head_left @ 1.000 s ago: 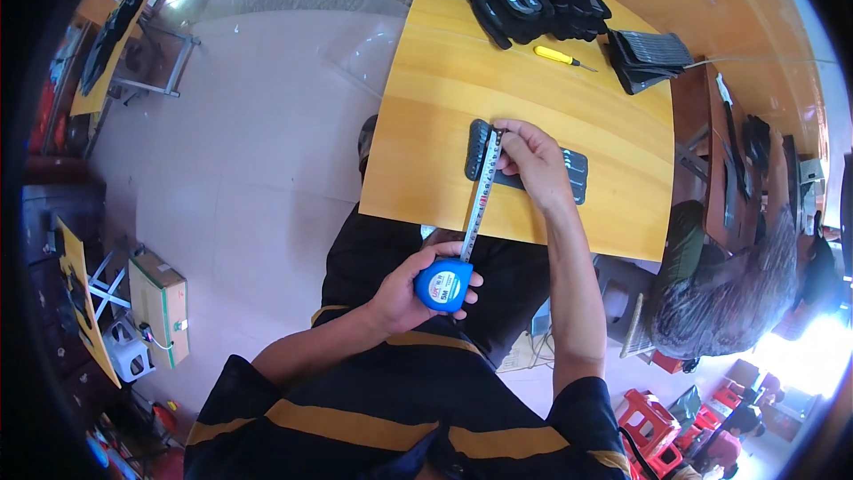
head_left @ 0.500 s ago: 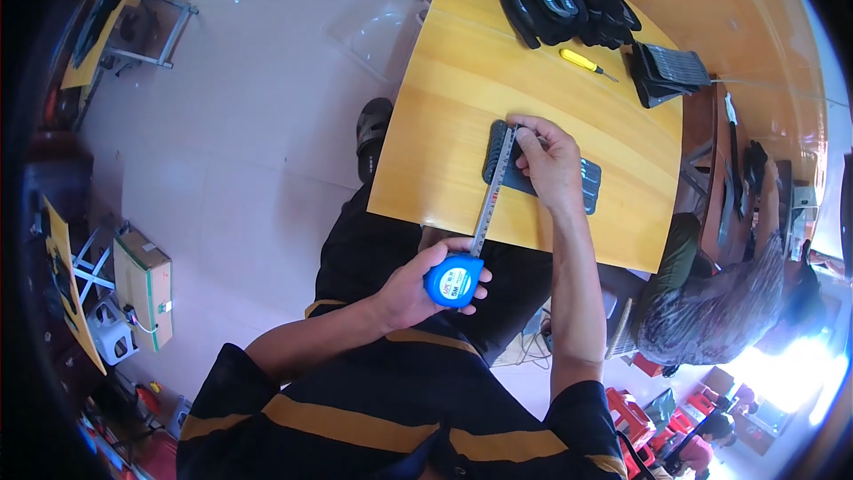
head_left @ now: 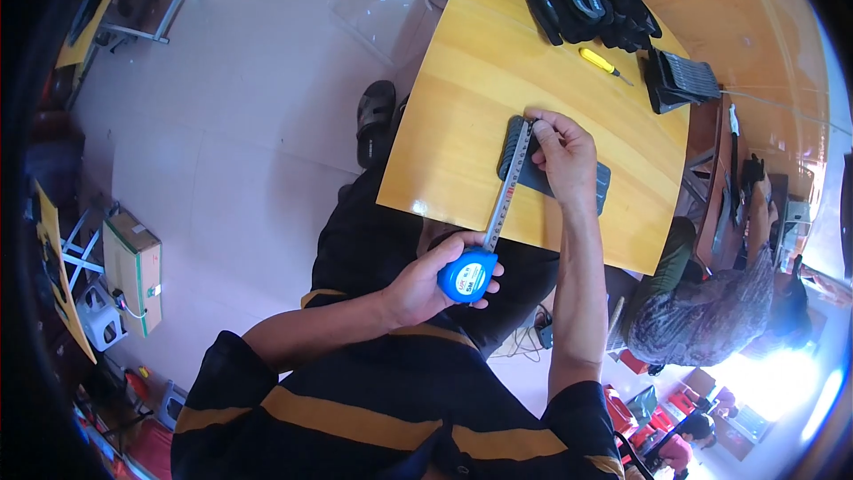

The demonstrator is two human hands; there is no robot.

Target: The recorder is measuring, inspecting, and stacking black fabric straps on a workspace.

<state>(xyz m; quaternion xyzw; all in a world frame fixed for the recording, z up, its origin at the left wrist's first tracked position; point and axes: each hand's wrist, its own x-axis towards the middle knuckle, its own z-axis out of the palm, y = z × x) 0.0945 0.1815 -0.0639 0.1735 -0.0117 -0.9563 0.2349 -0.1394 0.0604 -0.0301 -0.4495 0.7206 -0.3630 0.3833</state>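
A blue tape measure (head_left: 467,276) rests in my left hand (head_left: 418,289), whose fingers wrap round its case just off the table's near edge. Its steel blade (head_left: 504,204) is pulled out and runs up over the table top. At the far end of the blade, my right hand (head_left: 569,156) pinches the tip between thumb and fingers. Beneath that hand and the blade lie dark ribbed pieces: one ribbed strip (head_left: 510,147) to the left of the blade, and a flat black part (head_left: 601,189) partly hidden by my right hand and wrist.
On the yellow wooden table (head_left: 453,98) are a yellow-handled screwdriver (head_left: 598,61), a black padded bundle (head_left: 577,0) and a stack of black ribbed pieces (head_left: 682,78). Another person (head_left: 693,316) sits at the right. A cardboard box (head_left: 133,276) stands on the floor at left.
The view has shifted a little, so the table and its things appear further right. My left hand and the tape measure appear slightly higher and further right; both grips are kept.
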